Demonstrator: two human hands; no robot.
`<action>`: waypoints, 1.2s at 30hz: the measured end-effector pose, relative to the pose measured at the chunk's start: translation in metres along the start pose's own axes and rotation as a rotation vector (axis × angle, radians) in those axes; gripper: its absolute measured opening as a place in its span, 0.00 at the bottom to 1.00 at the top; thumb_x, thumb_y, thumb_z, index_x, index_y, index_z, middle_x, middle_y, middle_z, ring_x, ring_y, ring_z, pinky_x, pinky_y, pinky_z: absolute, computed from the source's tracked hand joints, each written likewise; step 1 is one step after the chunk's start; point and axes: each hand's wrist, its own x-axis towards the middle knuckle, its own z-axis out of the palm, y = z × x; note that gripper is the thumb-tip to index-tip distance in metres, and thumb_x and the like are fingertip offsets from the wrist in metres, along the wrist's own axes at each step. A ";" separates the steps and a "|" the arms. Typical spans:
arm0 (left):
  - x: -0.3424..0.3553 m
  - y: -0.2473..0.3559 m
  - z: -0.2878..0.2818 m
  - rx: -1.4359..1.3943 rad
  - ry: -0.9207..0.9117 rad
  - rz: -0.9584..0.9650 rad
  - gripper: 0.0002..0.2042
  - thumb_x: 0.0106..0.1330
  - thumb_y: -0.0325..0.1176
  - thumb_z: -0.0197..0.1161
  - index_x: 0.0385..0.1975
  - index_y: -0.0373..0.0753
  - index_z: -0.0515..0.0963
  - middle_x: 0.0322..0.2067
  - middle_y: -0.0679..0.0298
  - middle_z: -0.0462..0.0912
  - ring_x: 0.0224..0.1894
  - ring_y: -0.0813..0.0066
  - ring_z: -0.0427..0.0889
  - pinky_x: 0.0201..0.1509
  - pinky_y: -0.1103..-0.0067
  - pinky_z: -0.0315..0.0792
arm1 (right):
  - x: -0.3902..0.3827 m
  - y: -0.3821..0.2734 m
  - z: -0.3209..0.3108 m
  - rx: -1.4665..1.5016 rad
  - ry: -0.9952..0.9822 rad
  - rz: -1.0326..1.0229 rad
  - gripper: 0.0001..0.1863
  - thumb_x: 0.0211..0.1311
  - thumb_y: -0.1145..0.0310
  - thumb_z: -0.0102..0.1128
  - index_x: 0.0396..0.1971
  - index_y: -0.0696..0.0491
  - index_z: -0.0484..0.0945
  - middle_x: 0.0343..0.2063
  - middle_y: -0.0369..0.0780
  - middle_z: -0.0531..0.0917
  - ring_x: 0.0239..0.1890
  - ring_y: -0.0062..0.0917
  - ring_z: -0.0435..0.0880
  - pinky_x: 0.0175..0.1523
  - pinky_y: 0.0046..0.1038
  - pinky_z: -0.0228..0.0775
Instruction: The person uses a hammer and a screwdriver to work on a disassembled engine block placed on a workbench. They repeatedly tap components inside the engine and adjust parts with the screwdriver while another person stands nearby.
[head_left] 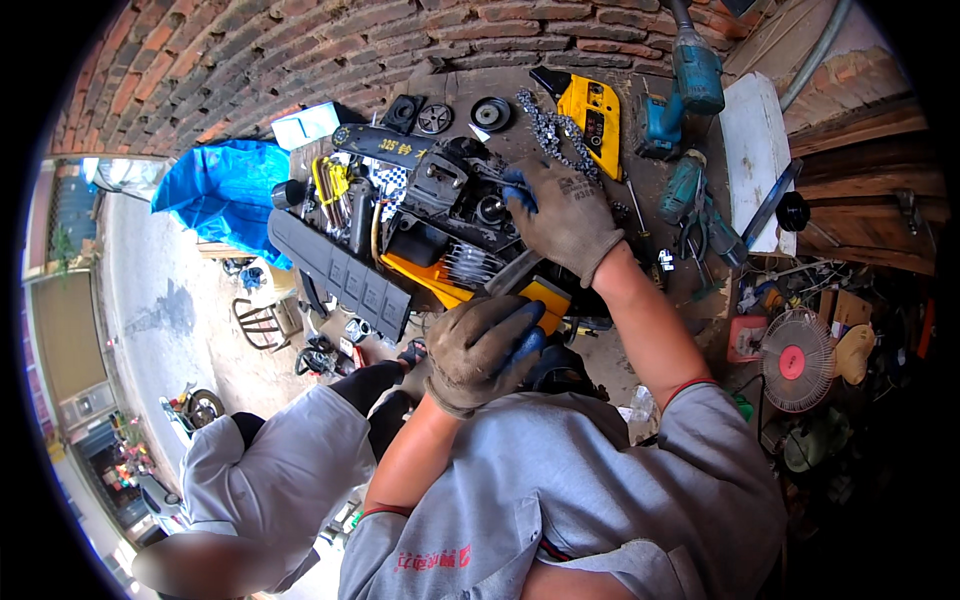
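A partly dismantled chainsaw [440,205] lies on the workbench, its dark engine parts, finned cylinder [468,264] and orange-yellow housing [425,278] exposed. My right hand [568,215], in a brown work glove with blue fingertips, reaches over its right side. Those fingers are bent together at the engine, and what they pinch is hidden. My left hand [478,352], gloved alike, is curled at the near side of the saw, beside a grey bar [515,272] and a yellow part [548,300]. Its fingers are closed; their contents I cannot make out.
Behind the saw lie a saw chain [548,125], a yellow cover [597,120] and a round black part [491,113]. Teal power tools [690,190] and a screwdriver [637,208] are at right. A ribbed black panel [340,270] sits left. Another person [270,460] is at lower left.
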 end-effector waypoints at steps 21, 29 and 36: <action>0.002 0.000 0.001 0.024 0.010 0.013 0.23 0.45 0.34 0.75 0.46 0.41 0.84 0.43 0.60 0.86 0.39 0.61 0.86 0.40 0.70 0.80 | 0.012 0.019 0.005 0.559 -0.063 0.043 0.18 0.63 0.67 0.61 0.53 0.53 0.80 0.46 0.49 0.85 0.49 0.44 0.84 0.54 0.40 0.77; 0.002 -0.002 0.002 0.030 0.023 0.033 0.23 0.45 0.35 0.75 0.46 0.41 0.84 0.42 0.59 0.86 0.39 0.62 0.85 0.40 0.70 0.80 | 0.014 0.012 0.003 0.024 -0.112 0.090 0.16 0.64 0.61 0.61 0.47 0.55 0.80 0.38 0.49 0.85 0.43 0.45 0.85 0.49 0.42 0.79; 0.002 0.000 0.004 0.056 0.030 0.016 0.22 0.47 0.35 0.74 0.46 0.41 0.85 0.41 0.60 0.86 0.39 0.62 0.86 0.39 0.70 0.80 | 0.011 0.018 0.021 0.006 0.028 0.037 0.17 0.66 0.56 0.60 0.43 0.55 0.82 0.37 0.48 0.86 0.39 0.42 0.87 0.46 0.41 0.79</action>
